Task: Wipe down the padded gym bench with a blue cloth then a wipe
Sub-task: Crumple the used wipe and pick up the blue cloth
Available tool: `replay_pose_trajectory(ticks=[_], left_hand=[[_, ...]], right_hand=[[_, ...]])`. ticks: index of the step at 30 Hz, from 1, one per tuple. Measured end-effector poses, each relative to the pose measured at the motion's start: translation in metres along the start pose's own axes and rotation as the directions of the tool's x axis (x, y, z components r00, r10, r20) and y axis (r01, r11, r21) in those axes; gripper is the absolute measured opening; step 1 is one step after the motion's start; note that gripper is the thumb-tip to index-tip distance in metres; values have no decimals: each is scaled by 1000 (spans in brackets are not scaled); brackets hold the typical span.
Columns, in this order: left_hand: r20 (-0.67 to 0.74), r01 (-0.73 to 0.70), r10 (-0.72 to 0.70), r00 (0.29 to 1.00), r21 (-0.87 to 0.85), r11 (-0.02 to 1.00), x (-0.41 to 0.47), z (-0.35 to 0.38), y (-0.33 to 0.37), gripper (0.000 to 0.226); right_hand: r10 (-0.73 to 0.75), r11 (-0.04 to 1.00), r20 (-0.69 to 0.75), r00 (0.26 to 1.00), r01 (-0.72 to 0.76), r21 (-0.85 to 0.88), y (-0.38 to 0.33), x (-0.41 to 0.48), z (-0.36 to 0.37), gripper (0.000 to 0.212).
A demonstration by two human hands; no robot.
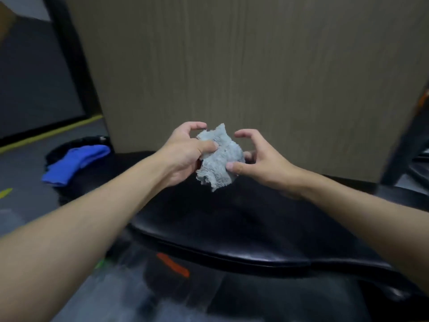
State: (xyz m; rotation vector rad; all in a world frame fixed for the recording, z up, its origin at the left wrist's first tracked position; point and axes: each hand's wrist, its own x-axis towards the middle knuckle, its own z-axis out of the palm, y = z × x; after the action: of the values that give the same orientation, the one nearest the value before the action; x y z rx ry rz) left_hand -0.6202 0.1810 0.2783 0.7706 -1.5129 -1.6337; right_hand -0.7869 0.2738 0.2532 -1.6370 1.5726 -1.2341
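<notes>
A crumpled pale grey wipe (220, 156) with ragged edges is held in the air between both hands, just above the black padded gym bench (232, 228) and not touching it. The left hand (185, 154) pinches it, thumb pressed into the wad and fingers curled over the top. The right hand (257, 159) has its thumb on the lower edge and its lower fingers behind, while its upper fingers arch wide and free. The bright blue cloth (74, 163) lies folded, well apart to the left, on something dark I cannot identify. The likely trouble is in opening the wad: pulling both ways could tear the frayed material, a loose right-hand hold could drop it onto the floor, and a wipe left bunched would probably clean only a narrow strip.
</notes>
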Motion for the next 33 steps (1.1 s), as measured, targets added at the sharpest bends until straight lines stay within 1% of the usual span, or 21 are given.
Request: replay_pose_trajectory(ticks=[2, 3, 6, 7, 9, 11, 13, 14, 16, 18, 19, 20, 23, 26, 27, 28, 29, 30, 31, 33], left_hand=[[-24, 4, -2, 1000, 72, 997, 7, -42, 3, 55], [-38, 11, -8, 999, 103, 995, 10, -66, 4, 55], [-80, 70, -57, 995, 171, 983, 15, -135, 6, 46], [-102, 81, -59, 993, 221, 972, 17, -162, 6, 41], [-158, 92, -34, 987, 377, 922, 23, -215, 6, 30], [-188, 85, 23, 982, 545, 834, 32, -263, 5, 20], [-181, 62, 89, 979, 687, 724, 46, -307, 3, 14], [-156, 40, 121, 980, 756, 654, 54, -326, 2, 13], [-67, -18, 152, 986, 867, 499, 72, -358, 2, 16], [35, -76, 122, 992, 934, 349, 93, -383, 1, 24], [77, -103, 98, 992, 948, 300, 104, -394, 1, 29], [118, -135, 79, 990, 951, 277, 115, -404, 1, 33], [202, -206, 40, 978, 941, 267, 151, -424, -1, 41], [220, -211, -5, 976, 944, 252, 180, -431, -10, 50], [220, -201, -53, 974, 947, 250, 187, -433, -14, 56], [221, -185, -116, 968, 948, 260, 193, -434, -17, 62], [221, -166, -179, 959, 945, 281, 197, -434, -21, 68], [216, -143, -224, 950, 943, 301, 200, -435, -23, 72], [209, -130, -244, 947, 944, 304, 202, -436, -24, 75], [188, -125, -240, 952, 959, 254, 203, -437, -21, 72]], right_hand=[[-38, 998, -1, 999, 38, 43, -8, 26, 33, 56], [-60, 998, -3, 998, 60, 33, -12, 39, 50, 53], [-112, 993, -6, 994, 112, -48, -22, 71, 94, 41], [-134, 986, -15, 991, 132, -97, -25, 82, 109, 34], [-150, 965, -32, 988, 139, -224, -29, 103, 138, 20], [-132, 951, -40, 990, 115, -287, -32, 121, 163, 16], [-120, 953, -49, 992, 101, -287, -34, 136, 185, 10], [-116, 958, -61, 991, 95, -272, -34, 143, 195, 9], [-99, 971, -76, 992, 80, -223, -35, 158, 214, 15], [-78, 973, -71, 994, 60, -223, -35, 172, 231, 27], [-71, 970, -73, 995, 52, -239, -37, 180, 239, 32], [-64, 968, -80, 995, 42, -248, -38, 187, 246, 34], [-32, 970, -96, 995, 8, -244, -37, 210, 265, 41], [79, 958, -84, 993, -99, -269, -22, 225, 274, 52], [123, 949, -74, 990, -139, -284, -18, 228, 275, 49], [157, 938, -64, 985, -169, -302, -14, 231, 275, 38], [175, 925, -63, 983, -186, -330, -11, 233, 276, 22], [182, 912, -80, 980, -199, -359, -9, 235, 276, 9], [176, 904, -100, 979, -201, -378, -8, 237, 277, 5], [165, 914, -116, 979, -196, -355, -9, 242, 279, 6]])
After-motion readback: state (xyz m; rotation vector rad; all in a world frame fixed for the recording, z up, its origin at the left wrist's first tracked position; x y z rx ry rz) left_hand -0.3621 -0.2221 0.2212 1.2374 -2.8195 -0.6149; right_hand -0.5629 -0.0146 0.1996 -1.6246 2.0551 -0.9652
